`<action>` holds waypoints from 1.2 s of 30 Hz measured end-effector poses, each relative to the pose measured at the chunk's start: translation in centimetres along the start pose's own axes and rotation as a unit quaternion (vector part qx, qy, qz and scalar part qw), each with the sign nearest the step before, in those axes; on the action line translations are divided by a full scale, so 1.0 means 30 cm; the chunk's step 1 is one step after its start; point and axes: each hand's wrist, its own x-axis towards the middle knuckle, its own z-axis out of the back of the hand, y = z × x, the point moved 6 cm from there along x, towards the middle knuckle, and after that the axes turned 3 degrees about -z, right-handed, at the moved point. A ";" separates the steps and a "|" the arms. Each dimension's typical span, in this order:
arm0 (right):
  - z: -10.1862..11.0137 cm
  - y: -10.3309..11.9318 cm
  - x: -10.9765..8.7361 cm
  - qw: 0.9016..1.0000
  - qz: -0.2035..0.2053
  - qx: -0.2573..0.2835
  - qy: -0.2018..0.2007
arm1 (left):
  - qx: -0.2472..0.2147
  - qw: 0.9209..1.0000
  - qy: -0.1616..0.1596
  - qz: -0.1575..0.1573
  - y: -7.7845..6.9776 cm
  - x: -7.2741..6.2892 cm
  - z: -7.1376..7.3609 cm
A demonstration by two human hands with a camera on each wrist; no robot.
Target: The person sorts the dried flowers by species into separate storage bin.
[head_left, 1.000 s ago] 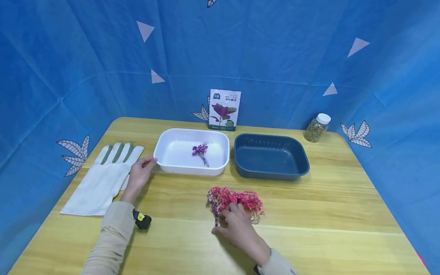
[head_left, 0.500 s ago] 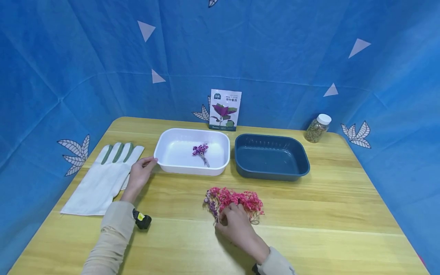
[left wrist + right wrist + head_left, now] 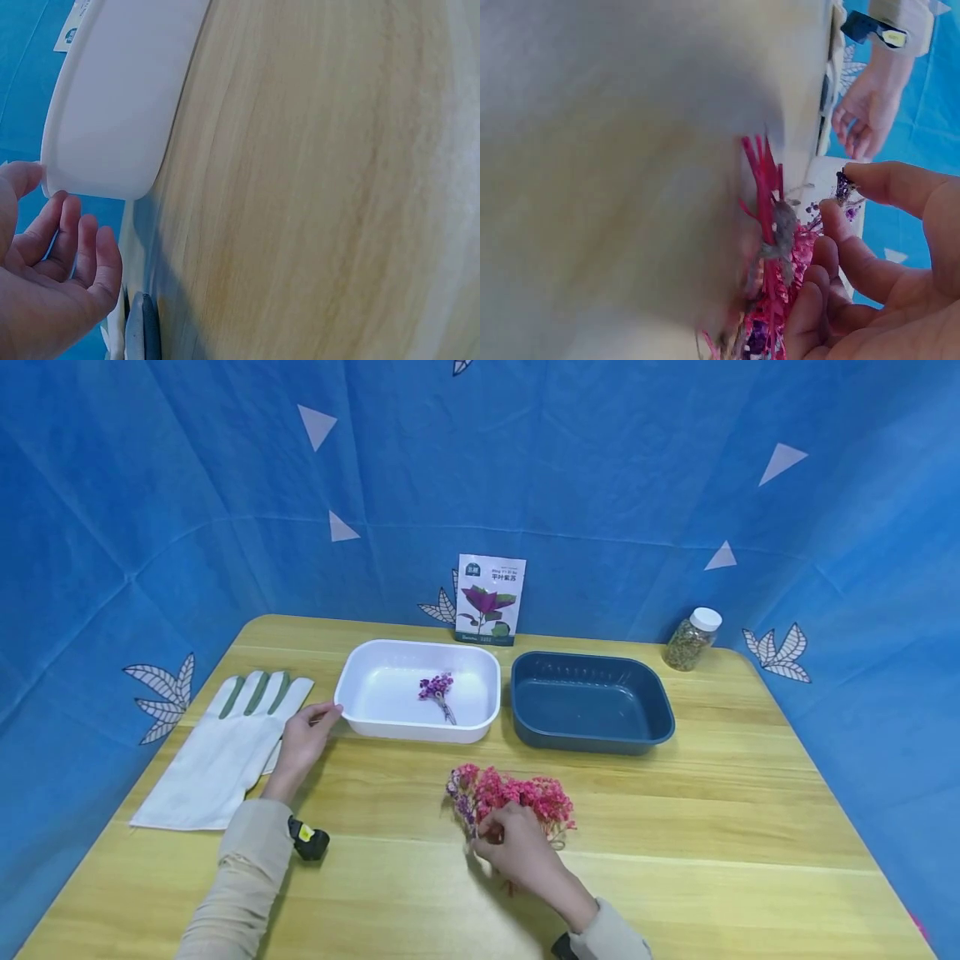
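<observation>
My left hand [image 3: 302, 743] pinches the left end of the rim of a white plastic tub [image 3: 375, 692]; the left wrist view shows the thumb at the rim and fingertips beneath. A small tied bunch of purple dried flowers [image 3: 436, 686] lies in that tub. Over the table, my right hand [image 3: 525, 852] pinches the stems of another purple dried flower bunch [image 3: 460, 797] between thumb and forefinger. Pink dried flowers [image 3: 551, 797] lie right beside and partly beneath this hand, their tied stems [image 3: 766, 195] showing in the right wrist view.
A dark blue tub [image 3: 592, 745] stands right of the white one. White garden gloves [image 3: 217, 768] lie at the left. Behind the tubs, a seed packet [image 3: 491, 602] leans against the blue curtain [image 3: 615, 485]. A white-capped jar [image 3: 690, 643] stands at the back right.
My right hand has shifted slightly, its thumb and forefinger closing on the purple bunch, which leans further left. Pink stem ends now show below the hand. The left hand stays at the tub rim.
</observation>
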 end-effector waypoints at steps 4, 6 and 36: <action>0.026 -0.003 -0.003 1.000 -0.018 0.019 -0.004 | -0.001 1.000 0.002 0.003 -0.003 0.000 -0.001; 0.036 -0.005 -0.006 0.999 -0.027 0.029 -0.008 | 0.000 1.000 0.003 0.006 -0.004 0.000 0.000; 0.132 -0.026 -0.056 0.987 -0.079 0.099 -0.098 | -0.002 1.000 0.004 0.005 -0.001 -0.001 0.000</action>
